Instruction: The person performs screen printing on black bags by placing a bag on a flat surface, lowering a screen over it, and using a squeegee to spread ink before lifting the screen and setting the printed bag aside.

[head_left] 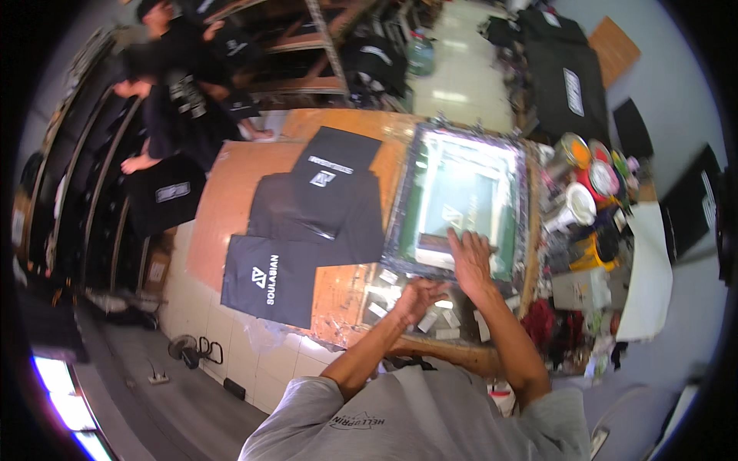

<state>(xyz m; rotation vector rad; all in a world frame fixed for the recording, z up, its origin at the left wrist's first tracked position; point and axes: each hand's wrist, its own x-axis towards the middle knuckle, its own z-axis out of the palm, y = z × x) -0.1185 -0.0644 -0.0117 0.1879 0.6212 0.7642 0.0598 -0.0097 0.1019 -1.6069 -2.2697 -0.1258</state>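
Note:
A printing screen (397, 207) with a dark taped frame and green-edged mesh lies on the right part of the wooden table. White lettering shows through the middle of its mesh. My right hand (472, 261) reaches over the near end of the mesh, fingers bent over what looks like a squeegee (435, 241), a brown bar with a pale strip. Just below the frame's near edge is my left hand (419, 300), its fingers partly curled and pointing right; whether they touch the frame is unclear. Black printed bags (269, 280) lie overlapping to the left of the screen.
Small white pieces (448, 333) are scattered along the table's (223, 184) near edge. Ink tubs (578, 203) crowd the right side. At the far left, people in dark clothes (188, 107) stand by racks holding black bags. A small fan (184, 351) sits on the floor.

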